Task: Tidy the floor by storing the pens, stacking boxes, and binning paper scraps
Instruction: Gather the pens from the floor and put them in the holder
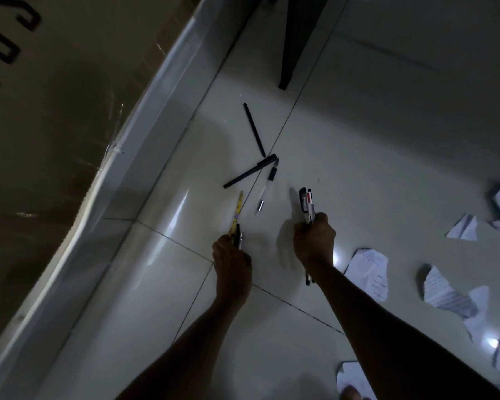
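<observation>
- Glossy white tiled floor (pixel 358 134), dim; brown cardboard box (pixel 41 125) at left.
- Left hand (pixel 232 259) grips yellow patterned pen (pixel 238 207), right hand (pixel 315 239) a pen bundle (pixel 307 202).
- 3 loose pens (pixel 250 172) lie ahead.

Black pens (pixel 254 129); clear pen (pixel 265 189), black grip. Yellow pen (pixel 238 209), multicoloured print. Pen bundle (pixel 307 202) black, white, red. Paper scraps (pixel 445 295) white, grey print lines. Cardboard box (pixel 46 116) brown, black lettering.

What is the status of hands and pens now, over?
Left hand grips yellow pen, right hand grips pen bundle. Three loose pens on floor ahead. Paper scraps at right, not blocking.
</observation>
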The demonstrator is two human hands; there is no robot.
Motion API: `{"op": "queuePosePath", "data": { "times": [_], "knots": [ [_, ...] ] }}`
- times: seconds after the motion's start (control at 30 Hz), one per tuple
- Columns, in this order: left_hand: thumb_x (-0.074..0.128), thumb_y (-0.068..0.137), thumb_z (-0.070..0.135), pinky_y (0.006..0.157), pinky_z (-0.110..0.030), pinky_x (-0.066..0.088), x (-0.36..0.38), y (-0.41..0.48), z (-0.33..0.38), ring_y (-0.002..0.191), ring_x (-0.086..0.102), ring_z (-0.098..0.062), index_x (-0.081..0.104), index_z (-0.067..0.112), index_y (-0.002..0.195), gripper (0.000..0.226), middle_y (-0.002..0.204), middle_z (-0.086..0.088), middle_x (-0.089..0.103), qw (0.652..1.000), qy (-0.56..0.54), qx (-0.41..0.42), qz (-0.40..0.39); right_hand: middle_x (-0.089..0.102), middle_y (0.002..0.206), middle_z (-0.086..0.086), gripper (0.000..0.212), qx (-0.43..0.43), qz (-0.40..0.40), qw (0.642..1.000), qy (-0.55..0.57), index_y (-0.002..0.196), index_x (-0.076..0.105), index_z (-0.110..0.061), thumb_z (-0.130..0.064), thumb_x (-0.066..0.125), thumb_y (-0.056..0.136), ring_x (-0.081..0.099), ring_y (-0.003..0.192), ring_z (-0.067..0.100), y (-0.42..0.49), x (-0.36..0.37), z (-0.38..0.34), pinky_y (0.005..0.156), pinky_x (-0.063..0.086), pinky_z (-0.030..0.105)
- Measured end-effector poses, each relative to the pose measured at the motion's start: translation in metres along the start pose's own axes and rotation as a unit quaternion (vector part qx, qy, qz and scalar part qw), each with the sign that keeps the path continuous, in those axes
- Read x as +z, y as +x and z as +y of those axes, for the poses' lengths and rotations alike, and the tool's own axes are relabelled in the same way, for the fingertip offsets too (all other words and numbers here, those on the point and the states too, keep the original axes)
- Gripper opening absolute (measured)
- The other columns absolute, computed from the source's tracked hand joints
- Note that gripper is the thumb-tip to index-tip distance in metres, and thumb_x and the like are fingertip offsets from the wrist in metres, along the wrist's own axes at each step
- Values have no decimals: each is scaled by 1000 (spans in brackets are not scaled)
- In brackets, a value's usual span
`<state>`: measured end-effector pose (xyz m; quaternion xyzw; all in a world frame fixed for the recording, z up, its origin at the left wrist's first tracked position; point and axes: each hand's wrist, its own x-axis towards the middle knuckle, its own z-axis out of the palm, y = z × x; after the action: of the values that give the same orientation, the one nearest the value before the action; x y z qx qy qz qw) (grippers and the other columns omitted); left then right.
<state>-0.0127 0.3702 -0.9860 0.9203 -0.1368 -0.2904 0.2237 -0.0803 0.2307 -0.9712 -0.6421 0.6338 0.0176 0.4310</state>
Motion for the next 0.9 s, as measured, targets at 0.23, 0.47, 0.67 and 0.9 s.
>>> {"op": "queuePosePath", "data": {
  "times": [0.23, 0.47, 0.67, 0.9],
  "knots": [
    [56, 89, 11, 90, -36, 46, -14, 9, -19, 109, 50, -30, 42, -1, 128, 43, 119, -17, 48, 991, 96, 64, -64, 62, 91, 14, 18, -5, 21, 997, 77, 102, 58, 1, -12, 58, 89, 57, 67, 20, 22, 14, -37, 52, 46, 22],
    [53, 91, 8, 76, -37, 53, -36, 48, 2, 92, 56, -27, 47, -2, 110, 22, 102, -14, 49, 992, 23, 123, -23, 66, 98, 16, 24, 28, 45, 992, 113, 102, 61, -1, -17, 64, 85, 63, 79, 26, 41, 26, -59, 75, 57, 37],
    [49, 94, 11, 59, -23, 42, -59, 118, 44, 82, 54, -19, 39, -2, 118, 29, 108, -11, 49, 987, 15, 160, -19, 65, 106, 15, 37, 40, 35, 990, 129, 107, 61, -2, -25, 72, 80, 56, 77, 20, 49, 42, -72, 68, 51, 27],
    [58, 93, 16, 77, -35, 47, -55, 155, 56, 104, 61, -37, 43, -4, 115, 34, 114, -22, 61, 975, 39, 199, -88, 60, 111, 16, 40, 37, 30, 997, 62, 109, 58, -5, -26, 72, 79, 63, 97, 33, 52, 48, -77, 78, 51, 35]
  ]
}}
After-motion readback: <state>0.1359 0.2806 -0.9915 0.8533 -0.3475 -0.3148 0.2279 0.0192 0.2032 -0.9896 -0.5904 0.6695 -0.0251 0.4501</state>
